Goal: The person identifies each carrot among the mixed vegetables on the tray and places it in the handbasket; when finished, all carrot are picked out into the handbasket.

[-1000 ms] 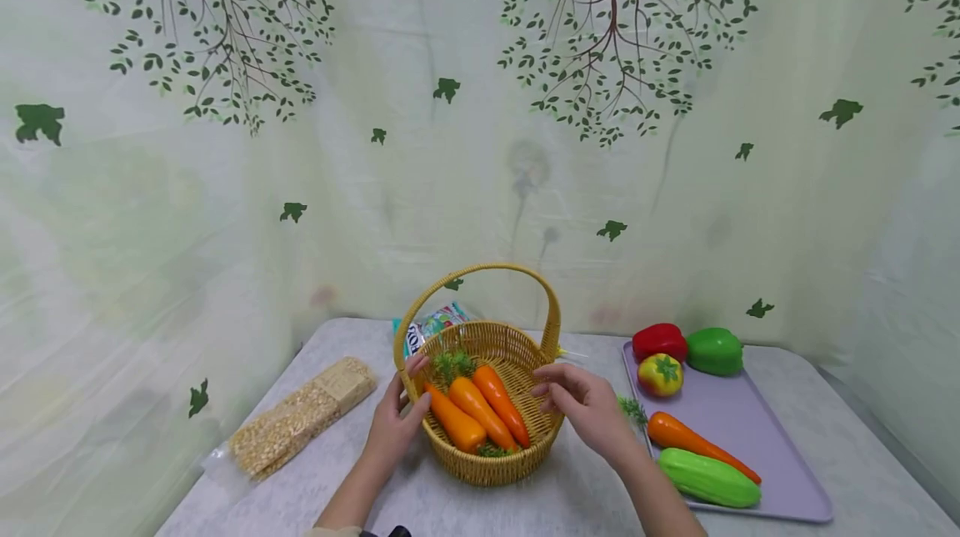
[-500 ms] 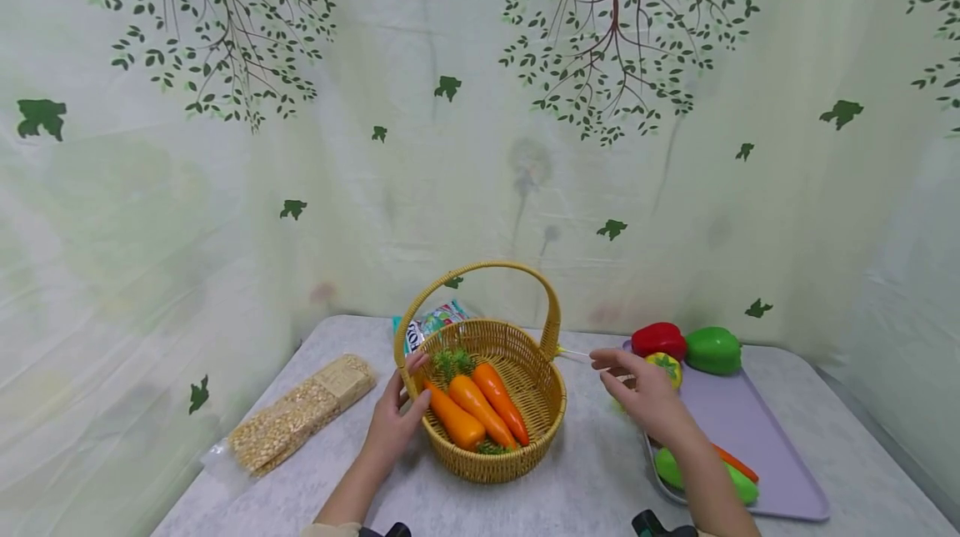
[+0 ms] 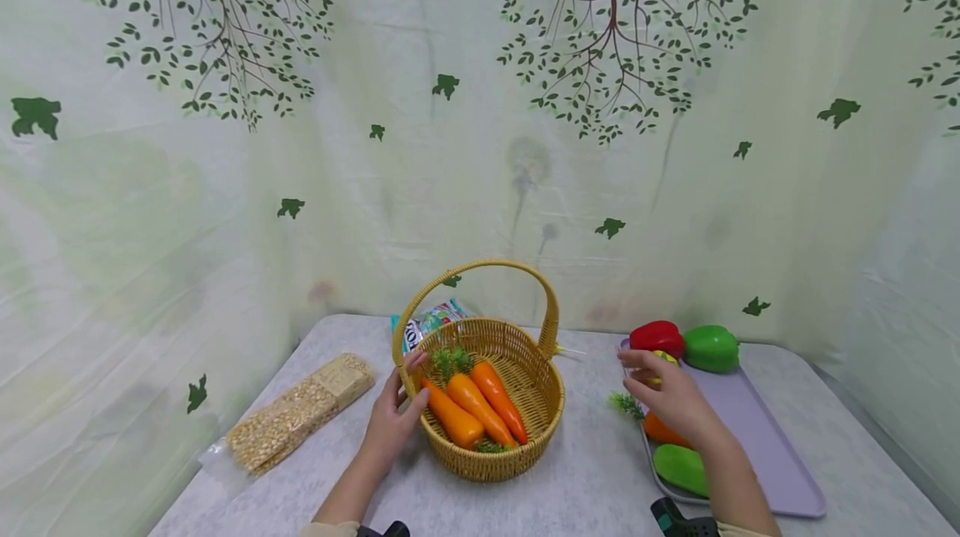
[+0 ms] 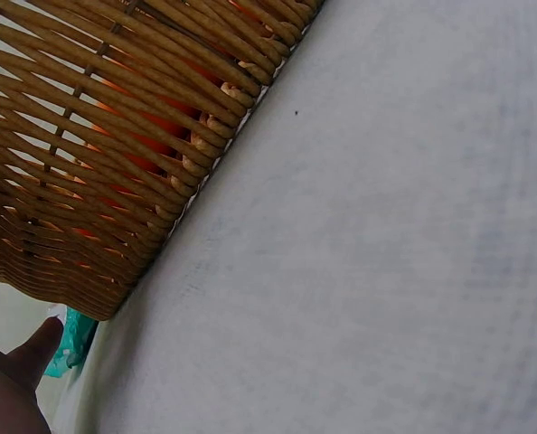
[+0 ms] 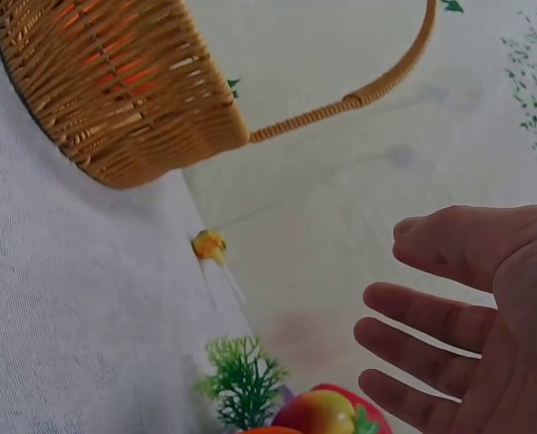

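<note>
My left hand (image 3: 395, 416) holds the wicker basket (image 3: 491, 466) at its left rim, by the foot of the handle. Three orange toy carrots (image 3: 480, 408) with green tops lie inside the basket. In the left wrist view, only part of that hand (image 4: 20, 380) shows, below the woven side. My right hand (image 3: 671, 395) is over the left side of the purple tray (image 3: 780, 454), holding nothing. Its fingers are spread and loosely bent in the right wrist view. Below it, another toy carrot (image 3: 663, 430) is partly hidden, beside a green cucumber-like vegetable (image 3: 678, 470).
A red bell pepper (image 3: 657, 338) and a green bell pepper (image 3: 711, 348) sit at the tray's far end, near a red-yellow toy fruit (image 5: 318, 414). Left of the basket lies a clear bag of grains (image 3: 300, 412). A colourful snack packet (image 3: 435, 322) is behind the basket.
My right hand has moved away from the basket's right rim, rightward to over the tray. My left hand stays at the basket, and the carrots in it lie as before.
</note>
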`<state>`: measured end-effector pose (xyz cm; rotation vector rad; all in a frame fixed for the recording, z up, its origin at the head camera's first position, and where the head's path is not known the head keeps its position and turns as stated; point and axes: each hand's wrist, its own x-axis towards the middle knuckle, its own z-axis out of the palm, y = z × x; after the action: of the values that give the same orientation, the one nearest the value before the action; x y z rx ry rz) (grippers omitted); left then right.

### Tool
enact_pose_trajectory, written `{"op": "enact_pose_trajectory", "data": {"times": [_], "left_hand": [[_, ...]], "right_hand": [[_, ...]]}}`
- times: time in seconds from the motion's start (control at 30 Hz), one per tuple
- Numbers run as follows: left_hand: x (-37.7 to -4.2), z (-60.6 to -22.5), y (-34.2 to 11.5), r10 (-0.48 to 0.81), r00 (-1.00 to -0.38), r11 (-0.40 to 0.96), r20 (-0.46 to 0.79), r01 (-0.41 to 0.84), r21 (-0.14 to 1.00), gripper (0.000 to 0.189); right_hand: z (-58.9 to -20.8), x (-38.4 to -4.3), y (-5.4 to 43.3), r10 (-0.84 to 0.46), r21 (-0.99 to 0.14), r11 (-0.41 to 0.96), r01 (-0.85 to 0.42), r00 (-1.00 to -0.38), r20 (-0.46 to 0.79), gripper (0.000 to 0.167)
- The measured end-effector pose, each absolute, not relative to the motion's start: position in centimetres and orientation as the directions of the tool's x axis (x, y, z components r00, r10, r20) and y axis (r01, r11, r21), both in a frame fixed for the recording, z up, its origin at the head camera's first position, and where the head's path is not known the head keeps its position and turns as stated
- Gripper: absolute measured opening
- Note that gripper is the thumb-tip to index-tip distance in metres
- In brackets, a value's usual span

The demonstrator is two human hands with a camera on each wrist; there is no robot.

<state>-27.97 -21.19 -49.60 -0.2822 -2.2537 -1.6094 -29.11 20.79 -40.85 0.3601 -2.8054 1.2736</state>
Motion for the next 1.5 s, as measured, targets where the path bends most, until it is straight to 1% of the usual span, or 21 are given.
{"op": "enact_pose_trajectory", "data": {"times": [0.2,0.43,0.53,0.63,0.83,1.07,1.23,1.37,1.5], "left_hand": [[-27.8,-49.3,-21.1,-0.051,-0.923,0.311,0.382,0.348,0.884,0.057],[-26.1,-46.8,-20.5,-0.044,-0.926,0.32,0.375,0.342,0.883,0.058],[-25.8,-46.3,-20.4,-0.037,-0.923,0.33,0.382,0.35,0.877,0.058],[-26.3,-46.8,-20.5,-0.04,-0.918,0.321,0.393,0.361,0.876,0.057],[-27.9,-49.2,-21.1,-0.051,-0.912,0.315,0.407,0.372,0.873,0.058],[-26.9,-47.7,-20.7,-0.035,-0.917,0.324,0.398,0.367,0.872,0.058],[-28.2,-49.7,-21.2,-0.051,-0.907,0.325,0.419,0.381,0.866,0.059],[-28.4,-49.8,-21.3,-0.051,-0.908,0.329,0.416,0.378,0.865,0.058],[-28.3,-49.7,-21.2,-0.048,-0.914,0.316,0.403,0.368,0.874,0.059]], "right_hand": [[-41.7,-29.5,21.7,-0.192,-0.747,0.637,-0.192,-0.977,0.088,0.05],[-42.6,-30.0,23.0,-0.197,-0.763,0.626,-0.159,-0.979,0.043,0.051],[-43.0,-30.2,23.4,-0.189,-0.765,0.627,-0.145,-0.982,0.031,0.051],[-43.3,-30.3,23.8,-0.187,-0.758,0.639,-0.131,-0.982,0.013,0.052],[-44.4,-30.7,24.4,-0.222,-0.757,0.639,-0.135,-0.975,-0.013,0.052],[-45.0,-30.7,25.2,-0.276,-0.749,0.642,-0.162,-0.961,-0.03,0.051],[-45.2,-30.6,26.0,-0.302,-0.709,0.686,-0.166,-0.951,-0.07,0.051],[-45.5,-30.5,26.6,-0.307,-0.686,0.708,-0.165,-0.947,-0.09,0.049],[-45.5,-30.4,27.2,-0.298,-0.689,0.711,-0.143,-0.948,-0.11,0.051]]}}
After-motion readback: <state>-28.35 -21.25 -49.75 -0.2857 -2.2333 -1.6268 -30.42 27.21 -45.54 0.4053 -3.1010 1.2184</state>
